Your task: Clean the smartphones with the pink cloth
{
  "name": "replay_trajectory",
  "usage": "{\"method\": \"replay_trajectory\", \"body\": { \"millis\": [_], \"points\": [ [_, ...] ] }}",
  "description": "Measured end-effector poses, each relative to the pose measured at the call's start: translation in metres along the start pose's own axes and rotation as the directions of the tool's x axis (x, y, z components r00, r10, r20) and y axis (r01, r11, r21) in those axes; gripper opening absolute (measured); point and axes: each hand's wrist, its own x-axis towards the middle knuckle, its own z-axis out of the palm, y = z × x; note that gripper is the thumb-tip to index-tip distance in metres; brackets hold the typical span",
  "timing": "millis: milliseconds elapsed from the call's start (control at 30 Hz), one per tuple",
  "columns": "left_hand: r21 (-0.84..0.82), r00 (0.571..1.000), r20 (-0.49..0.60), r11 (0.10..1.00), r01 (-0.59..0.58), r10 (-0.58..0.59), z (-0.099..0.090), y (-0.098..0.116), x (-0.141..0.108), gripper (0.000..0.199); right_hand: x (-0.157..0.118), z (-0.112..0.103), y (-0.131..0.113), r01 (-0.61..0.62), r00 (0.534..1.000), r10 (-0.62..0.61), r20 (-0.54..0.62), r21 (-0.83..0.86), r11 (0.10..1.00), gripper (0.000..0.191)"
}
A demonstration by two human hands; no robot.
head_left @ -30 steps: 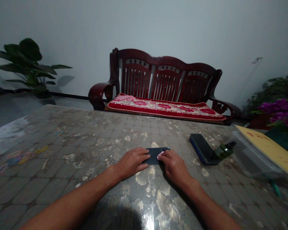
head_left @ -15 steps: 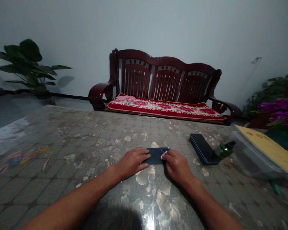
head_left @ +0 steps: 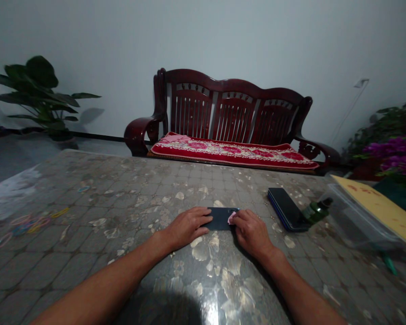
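A dark smartphone (head_left: 219,219) lies back up on the table, its camera area at the far right corner. My left hand (head_left: 189,225) holds the phone's left end, with the fingers over the top and the thumb by the near edge. Between the fingertips of my closed right hand (head_left: 252,231) is a small pink cloth (head_left: 232,218), pressed on the phone's back near the cameras. The right fingers hide the phone's right end and part of the cloth.
Stacked dark phones (head_left: 287,208) lie to the right, touching or close to a green bottle (head_left: 316,212). Beyond are a clear plastic box (head_left: 355,225) and a yellow sheet (head_left: 379,207). Coloured rubber bands (head_left: 30,225) lie at left. A wooden bench (head_left: 223,113) stands behind the patterned table (head_left: 98,262).
My right hand and the pink cloth have shifted very slightly on the phone's back. The left hand keeps its hold on the phone's left end.
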Motion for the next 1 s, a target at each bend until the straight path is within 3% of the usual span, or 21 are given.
{"method": "replay_trajectory", "body": {
  "millis": [300, 533, 833, 1000],
  "points": [
    [0.002, 1.0, 0.0, 1.0, -0.008, 0.008, 0.001, -0.003, 0.001, 0.03, 0.01, 0.013, -0.011, 0.146, 0.989, -0.147, 0.016, 0.023, 0.989, 0.026],
    [0.06, 0.997, -0.061, 0.997, 0.053, -0.05, -0.001, 0.001, 0.0, 0.03, 0.004, 0.005, 0.002, 0.052, 0.998, -0.053, -0.034, -0.031, 0.998, 0.031],
    [0.107, 0.996, -0.056, 0.991, 0.076, -0.07, -0.001, 0.004, 0.002, 0.024, 0.016, 0.02, -0.016, 0.157, 0.988, -0.157, 0.01, 0.014, 0.988, 0.024],
    [0.105, 0.996, -0.052, 0.992, 0.075, -0.07, -0.006, 0.002, 0.002, 0.03, 0.016, 0.022, -0.012, 0.086, 0.996, -0.087, -0.017, -0.008, 0.996, 0.023]
  ]
}}
